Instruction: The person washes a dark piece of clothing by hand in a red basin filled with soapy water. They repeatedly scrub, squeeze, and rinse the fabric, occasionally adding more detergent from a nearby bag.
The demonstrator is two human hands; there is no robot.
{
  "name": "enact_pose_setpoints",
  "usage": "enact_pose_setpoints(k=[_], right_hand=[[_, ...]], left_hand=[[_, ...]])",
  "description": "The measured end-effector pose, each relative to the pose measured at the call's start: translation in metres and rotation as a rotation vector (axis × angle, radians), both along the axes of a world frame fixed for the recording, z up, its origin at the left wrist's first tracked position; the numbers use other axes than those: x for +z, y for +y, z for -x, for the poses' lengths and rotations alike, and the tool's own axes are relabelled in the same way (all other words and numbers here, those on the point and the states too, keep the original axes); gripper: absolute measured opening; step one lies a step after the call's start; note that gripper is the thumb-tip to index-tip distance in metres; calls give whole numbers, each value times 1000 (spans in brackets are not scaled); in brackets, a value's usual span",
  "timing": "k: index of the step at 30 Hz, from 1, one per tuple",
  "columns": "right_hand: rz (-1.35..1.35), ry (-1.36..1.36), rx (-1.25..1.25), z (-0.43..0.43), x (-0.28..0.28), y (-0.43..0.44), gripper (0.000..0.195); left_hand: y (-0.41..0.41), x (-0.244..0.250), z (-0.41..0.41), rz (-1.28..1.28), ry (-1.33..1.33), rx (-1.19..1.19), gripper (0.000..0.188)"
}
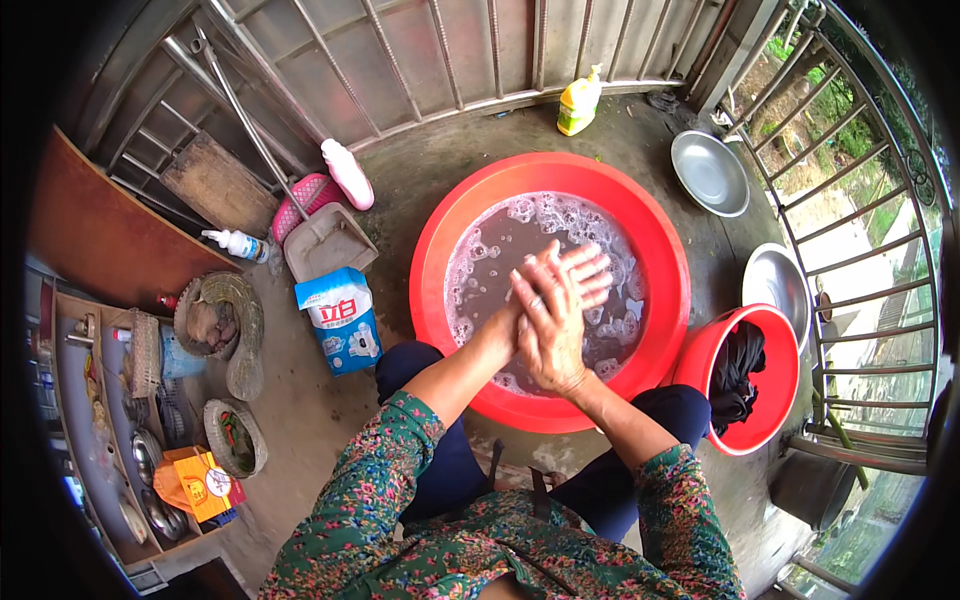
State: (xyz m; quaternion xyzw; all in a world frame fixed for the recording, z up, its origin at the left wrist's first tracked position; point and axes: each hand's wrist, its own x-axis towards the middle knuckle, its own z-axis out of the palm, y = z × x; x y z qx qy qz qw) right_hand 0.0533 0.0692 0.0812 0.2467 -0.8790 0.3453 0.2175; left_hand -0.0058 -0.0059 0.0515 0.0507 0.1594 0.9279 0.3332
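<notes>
Over a large red plastic basin (664, 300) of greyish soapy water (491, 289), my two wet hands are pressed together, crossing at the palms. My left hand (553, 322) lies on top, its fingers pointing up and slightly left. Beneath it, partly covered, my right hand (589, 274) points its spread fingers to the upper right. No object shows in either hand. White suds (559, 210) float mostly along the inner wall. Against the basin's lower right side stands a tilted red bucket (780, 375) with dark wet cloth (739, 371) inside.
A blue-and-white detergent bag (341, 322), a dustpan (330, 244) and a pink bottle (349, 174) are left of the basin. A yellow bottle (579, 103) stands behind it. Two metal basins (711, 172) lie near the right railing (862, 240). Far left are baskets (251, 292) and a shelf unit (105, 420).
</notes>
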Motion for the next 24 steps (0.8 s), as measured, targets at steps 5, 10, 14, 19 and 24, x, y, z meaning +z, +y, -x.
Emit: enact_pose_setpoints(k=[5, 10, 14, 19, 24], right_hand=[[85, -163, -153, 49, 3, 33, 32], [304, -594, -93, 56, 19, 59, 29], [353, -315, 62, 39, 37, 63, 16], [340, -651, 116, 41, 35, 57, 17], [120, -296, -95, 65, 22, 70, 14]], left_hand=[[9, 1, -16, 118, -212, 84, 45], [-15, 12, 1, 119, -67, -23, 30], [-36, 19, 14, 378, -214, 102, 35], [-24, 16, 9, 421, -144, 114, 30], [-2, 18, 2, 352, 63, 126, 28]])
